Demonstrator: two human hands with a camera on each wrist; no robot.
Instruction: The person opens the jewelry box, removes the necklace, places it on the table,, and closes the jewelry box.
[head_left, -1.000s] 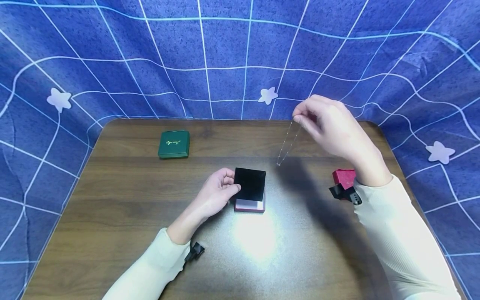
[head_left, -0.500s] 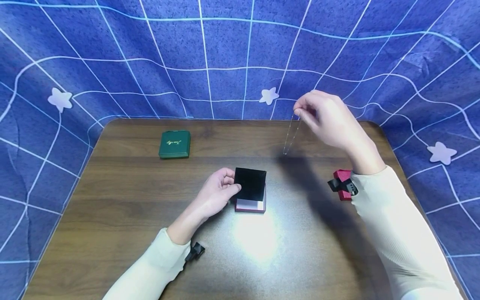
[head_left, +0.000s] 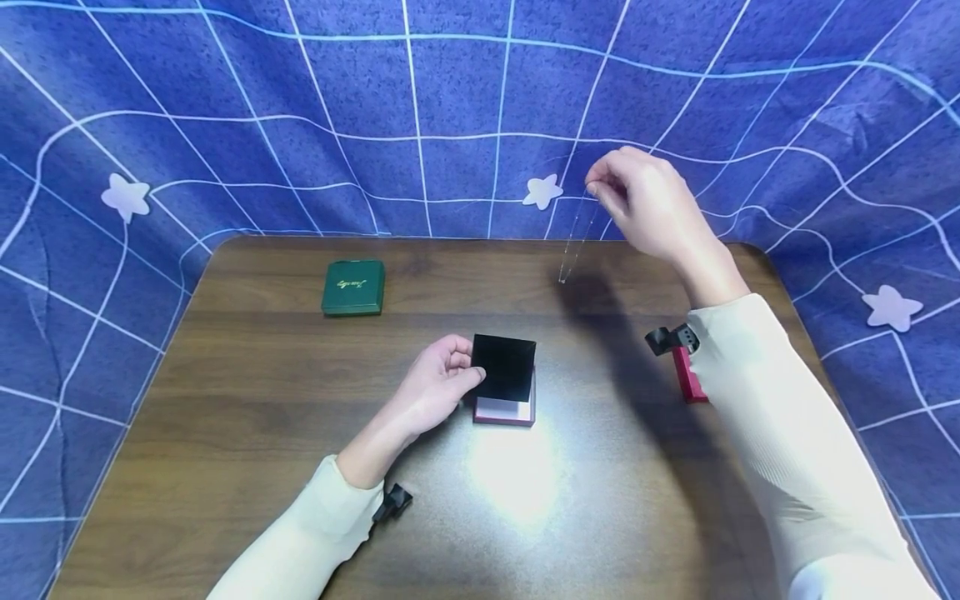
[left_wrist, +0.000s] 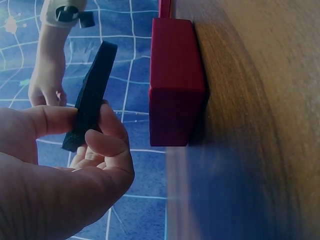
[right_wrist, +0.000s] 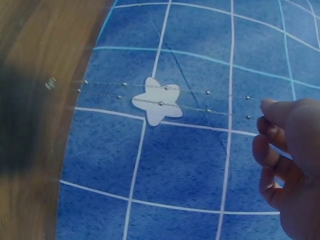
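Note:
In the head view my left hand (head_left: 433,382) pinches a thin square black foam pad (head_left: 507,367) between thumb and fingers. The pad is above a dark red jewelry box (head_left: 505,415) and hides most of it; a pale inside shows at the near end. From the left wrist, the pad (left_wrist: 95,95) appears edge-on, apart from the box's red side (left_wrist: 176,82). Farther back and to the right, my raised right hand (head_left: 651,204) pinches a fine beaded necklace (right_wrist: 208,92) between thumb and index finger. It hangs in a long narrow loop over the table's far part.
A green jewelry box (head_left: 353,287) with gold lettering stands at the back left of the wooden table (head_left: 247,417). A red box or lid (head_left: 688,379) at the right is partly behind the right sleeve. A blue curtain (head_left: 450,100) with star shapes lines the back.
My right hand has risen and moved away from me, lifting the necklace with it. My left hand and the black pad have stayed nearly in place.

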